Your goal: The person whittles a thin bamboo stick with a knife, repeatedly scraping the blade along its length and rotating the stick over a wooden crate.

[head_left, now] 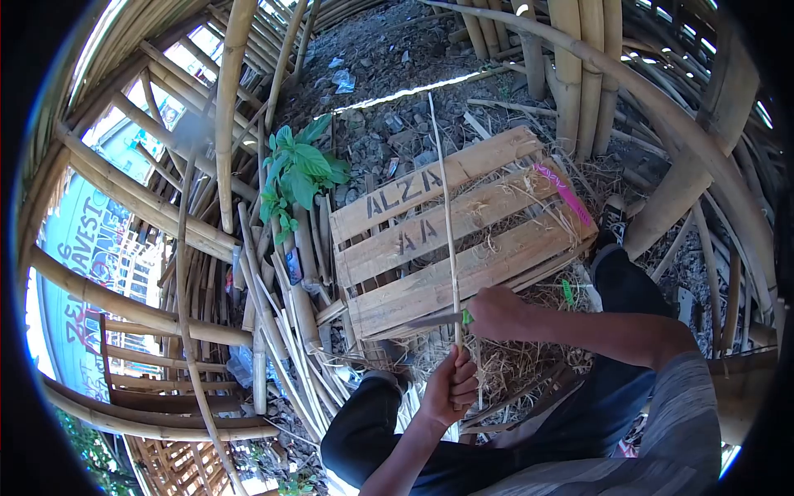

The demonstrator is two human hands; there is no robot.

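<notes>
My left hand is wrapped round the lower end of a long, thin bamboo strip, which points away from me across a wooden crate. My right hand is closed on the green handle of a knife. Its blade lies crosswise at the strip, just above my left fist, with the tip pointing left. The slatted crate sits tilted between my feet, marked with dark stencilled letters and a pink patch at its right end. Straw-like shavings are heaped below the crate, near my right forearm.
Bamboo poles form a frame on the left and thick posts stand at the right. Split bamboo strips lie beside my left knee. A leafy green plant grows behind the crate's left corner, near stony ground.
</notes>
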